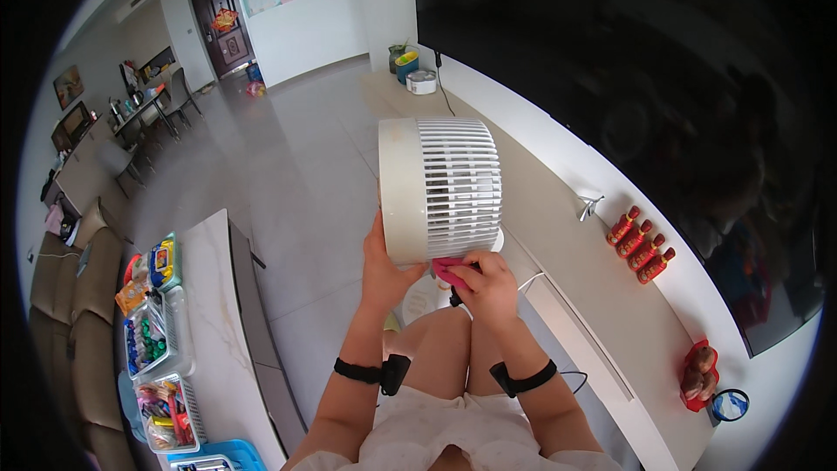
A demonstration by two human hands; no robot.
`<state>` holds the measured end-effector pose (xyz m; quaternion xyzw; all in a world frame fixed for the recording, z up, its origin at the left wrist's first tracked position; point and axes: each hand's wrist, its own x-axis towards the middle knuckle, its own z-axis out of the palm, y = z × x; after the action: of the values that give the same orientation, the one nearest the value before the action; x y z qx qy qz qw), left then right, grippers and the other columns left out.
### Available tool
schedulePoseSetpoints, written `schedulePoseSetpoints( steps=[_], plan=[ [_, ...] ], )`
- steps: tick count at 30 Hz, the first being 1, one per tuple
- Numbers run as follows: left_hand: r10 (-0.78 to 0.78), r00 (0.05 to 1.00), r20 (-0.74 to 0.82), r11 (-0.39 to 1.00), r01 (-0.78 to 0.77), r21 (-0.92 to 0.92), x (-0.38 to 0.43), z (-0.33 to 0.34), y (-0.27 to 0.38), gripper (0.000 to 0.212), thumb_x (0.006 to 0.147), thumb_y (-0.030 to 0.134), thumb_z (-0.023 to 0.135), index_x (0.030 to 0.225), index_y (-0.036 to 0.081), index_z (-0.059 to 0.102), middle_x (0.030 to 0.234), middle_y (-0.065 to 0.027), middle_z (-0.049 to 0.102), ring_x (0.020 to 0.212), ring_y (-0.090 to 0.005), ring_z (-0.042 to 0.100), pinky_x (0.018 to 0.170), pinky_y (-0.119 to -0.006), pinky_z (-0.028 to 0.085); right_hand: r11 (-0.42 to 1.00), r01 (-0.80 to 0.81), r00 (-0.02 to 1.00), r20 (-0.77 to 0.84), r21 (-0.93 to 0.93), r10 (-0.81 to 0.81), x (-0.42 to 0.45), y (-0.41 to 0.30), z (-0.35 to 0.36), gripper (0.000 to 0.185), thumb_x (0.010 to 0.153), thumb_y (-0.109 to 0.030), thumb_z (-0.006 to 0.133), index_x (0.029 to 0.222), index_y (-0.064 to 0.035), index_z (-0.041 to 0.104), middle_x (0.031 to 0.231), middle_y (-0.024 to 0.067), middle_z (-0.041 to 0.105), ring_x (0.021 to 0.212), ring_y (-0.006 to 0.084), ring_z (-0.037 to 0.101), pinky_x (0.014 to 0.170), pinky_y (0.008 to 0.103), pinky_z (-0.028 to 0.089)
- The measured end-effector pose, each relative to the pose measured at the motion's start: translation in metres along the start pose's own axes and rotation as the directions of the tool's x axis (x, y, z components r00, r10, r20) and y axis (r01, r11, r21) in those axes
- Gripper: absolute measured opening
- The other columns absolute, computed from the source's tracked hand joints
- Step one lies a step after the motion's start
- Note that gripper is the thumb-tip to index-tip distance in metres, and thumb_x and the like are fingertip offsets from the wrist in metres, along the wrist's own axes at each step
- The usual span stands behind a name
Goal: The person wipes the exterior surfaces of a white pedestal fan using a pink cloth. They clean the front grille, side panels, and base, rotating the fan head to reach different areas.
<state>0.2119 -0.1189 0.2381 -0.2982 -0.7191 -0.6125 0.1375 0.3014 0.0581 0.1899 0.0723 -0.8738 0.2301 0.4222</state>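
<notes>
In front of me stands a fan head (439, 190) with a cream front ring and a white slatted rear grille. My left hand (386, 275) grips the lower edge of the ring, thumb on the near side. My right hand (487, 281) pinches a bright pink cloth or pad (451, 273) against the underside of the grille. Below the hands, part of the fan's white base (418, 301) shows between my legs and the floor. My fingers partly cover the pink piece, so its full shape is hidden.
To the right runs a low TV cabinet (562, 229) with several red bottles (641, 245) and a red dish (700, 376) on it, below a large television (621, 111). At left, a marble-topped table (222, 340) carries filled baskets (167, 412). A brown sofa (98, 340) lies beyond.
</notes>
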Motion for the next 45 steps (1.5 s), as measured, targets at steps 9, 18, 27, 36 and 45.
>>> schedulePoseSetpoints(
  steps=[9, 18, 27, 36, 45],
  plan=[
    [-0.054, 0.999, -0.003, 0.998, 0.054, 0.042, -0.008, -0.005, 0.007, 0.071, 0.067, -0.007, 0.082, 0.131, 0.001, 0.052, 0.113, -0.0132, 0.069, 0.106, -0.0272, 0.068, 0.093, -0.039, 0.054, 0.998, -0.061, 0.998, -0.015, -0.021, 0.061, -0.004, 0.014, -0.006, 0.034, 0.066, -0.009, 0.083, 0.098, -0.0205, 0.079, 0.11, -0.0028, 0.065, 0.1, 0.0233, 0.065, 0.077, 0.0374, 0.057],
    [-0.148, 0.985, -0.094, 0.989, 0.146, -0.025, -0.026, 0.0, -0.006, 0.074, 0.069, -0.007, 0.081, 0.135, 0.001, 0.05, 0.119, -0.0123, 0.068, 0.114, -0.0253, 0.066, 0.099, -0.039, 0.053, 0.807, -0.435, 0.865, -0.063, 0.4, 0.497, -0.031, 0.058, -0.045, 0.024, 0.074, 0.004, 0.07, 0.097, -0.0009, 0.076, 0.102, 0.0117, 0.069, 0.093, 0.0268, 0.068, 0.081, 0.0346, 0.055],
    [-0.444, 0.892, -0.078, 0.867, 0.45, 0.213, -0.091, -0.011, -0.069, 0.09, 0.084, 0.018, 0.081, 0.156, -0.001, 0.031, 0.131, -0.0168, 0.062, 0.116, -0.0257, 0.064, 0.097, -0.039, 0.054, 0.117, -0.485, 0.782, 0.369, 0.867, 0.501, -0.063, 0.011, -0.039, 0.029, 0.094, 0.0, 0.068, 0.123, 0.0008, 0.068, 0.112, 0.0057, 0.072, 0.101, 0.013, 0.068, 0.092, 0.0288, 0.054],
    [-0.555, 0.814, 0.172, 0.817, 0.572, -0.068, -0.131, 0.011, -0.02, 0.071, 0.104, 0.035, 0.061, 0.159, 0.002, 0.031, 0.125, -0.0124, 0.065, 0.108, -0.0194, 0.065, 0.086, -0.034, 0.054, -0.303, -0.55, 0.605, 0.621, 0.778, 0.498, -0.091, -0.053, -0.02, 0.027, 0.099, -0.012, 0.066, 0.124, -0.0004, 0.062, 0.111, 0.0074, 0.07, 0.099, 0.0145, 0.067, 0.088, 0.0297, 0.054],
    [-0.651, 0.626, 0.429, 0.65, 0.752, -0.11, -0.16, 0.031, -0.053, 0.059, 0.1, 0.049, 0.061, 0.142, 0.008, 0.056, 0.103, -0.004, 0.071, 0.09, -0.013, 0.067, 0.077, -0.029, 0.053, -0.013, -0.572, 0.684, 0.485, 0.82, 0.545, -0.116, -0.031, 0.029, 0.021, 0.099, -0.016, 0.065, 0.115, -0.0017, 0.066, 0.106, 0.0046, 0.069, 0.096, 0.012, 0.064, 0.085, 0.0277, 0.052]
  ],
)
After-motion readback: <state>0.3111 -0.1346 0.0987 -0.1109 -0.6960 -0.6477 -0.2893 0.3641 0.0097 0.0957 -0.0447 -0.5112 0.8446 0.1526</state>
